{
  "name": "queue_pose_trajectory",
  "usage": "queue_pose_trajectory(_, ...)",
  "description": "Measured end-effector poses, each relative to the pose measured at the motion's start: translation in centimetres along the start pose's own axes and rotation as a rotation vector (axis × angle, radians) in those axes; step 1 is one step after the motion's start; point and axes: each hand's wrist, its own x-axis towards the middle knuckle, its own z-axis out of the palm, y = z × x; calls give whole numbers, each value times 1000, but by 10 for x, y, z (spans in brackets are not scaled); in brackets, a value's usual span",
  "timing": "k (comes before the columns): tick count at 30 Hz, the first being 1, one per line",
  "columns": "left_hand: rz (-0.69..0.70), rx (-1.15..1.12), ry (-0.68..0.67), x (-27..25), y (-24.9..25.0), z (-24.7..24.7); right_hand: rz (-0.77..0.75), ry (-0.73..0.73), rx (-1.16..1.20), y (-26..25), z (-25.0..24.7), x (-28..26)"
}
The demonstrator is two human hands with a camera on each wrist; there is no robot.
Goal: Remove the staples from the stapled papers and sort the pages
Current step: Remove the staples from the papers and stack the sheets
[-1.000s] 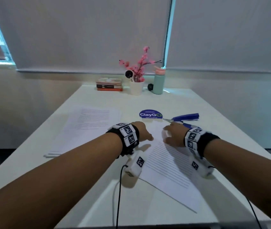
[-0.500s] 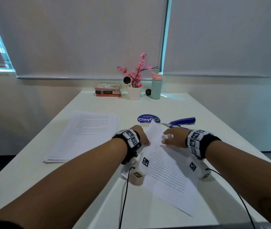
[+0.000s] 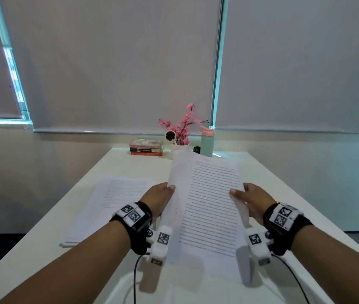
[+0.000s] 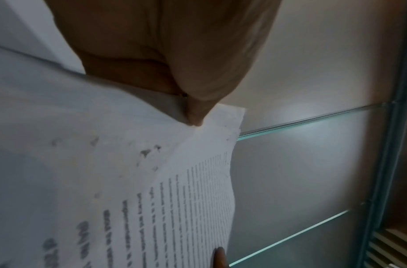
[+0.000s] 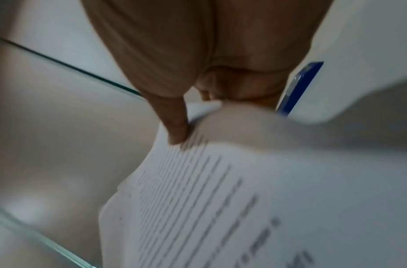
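Holding the pages (image 3: pixel 207 205) upright above the counter (image 3: pixel 49 220), left hand (image 3: pixel 158 199) and right hand (image 3: pixel 252 199) each pinch one side edge. Loosely gripped sheets could slip and scatter, mixing with the stack (image 3: pixel 112 200) lying left.

No legible wording anywhere, white held sheet of paper (image 3: pixel 209 205) carrying lines of printed text too blurred to read

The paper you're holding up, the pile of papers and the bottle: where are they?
held paper (image 3: pixel 209 207), head view, middle of the printed text.
pile of papers (image 3: pixel 117 194), head view, top sheet.
bottle (image 3: pixel 206 145), head view, green body.
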Motion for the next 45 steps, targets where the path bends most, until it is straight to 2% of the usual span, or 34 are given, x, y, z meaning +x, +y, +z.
queue_pose_trajectory(3, -11, -40, 34, 1, 2, 4, -78, 268, -22, 0, -3, 8)
queue_pose_trajectory(6, -7, -97, 63, 5, -1, 2, -161, 390, -101, -3, -12, 10)
queue_pose_trajectory(7, -12, -125, 66, 6, -2, 1, -183, 383, -63, -5, -14, 9)
queue_pose_trajectory(10, -25, -142, 49, 9, -3, 2, -179, 247, 91, -13, -12, 3)
queue_pose_trajectory(16, -61, -246, -38, 7, -2, 11, -111, 160, 36, -21, -2, -2)
queue_pose_trajectory(19, -71, -245, -61, 5, -1, 10, -21, 138, 123, -26, -2, -1)
queue_pose_trajectory(21, -68, -246, -72, 6, -1, 10, 30, 177, 159, -27, -5, 0)
queue_pose_trajectory(23, -66, -253, -49, 7, 1, 9, 50, 281, 139, -19, -12, 11)
queue_pose_trajectory(27, -43, -112, 29, 14, 0, 4, -63, 546, -200, -25, -21, 9)
queue_pose_trajectory(28, -37, -72, 47, 16, -2, 3, -95, 544, -227, -24, -22, 8)
queue_pose_trajectory(34, -30, 37, 50, 12, 5, 9, -128, 320, -379, -23, -14, 4)
queue_pose_trajectory(37, -65, -64, -14, 4, 9, 16, -112, 247, -404, -25, -3, 0)
queue_pose_trajectory(40, -99, -183, -75, 0, 8, 19, -94, 255, -392, -24, 5, -1)
queue_pose_trajectory(45, -107, -261, -42, -3, 8, 18, -174, 310, -346, -24, 12, 0)
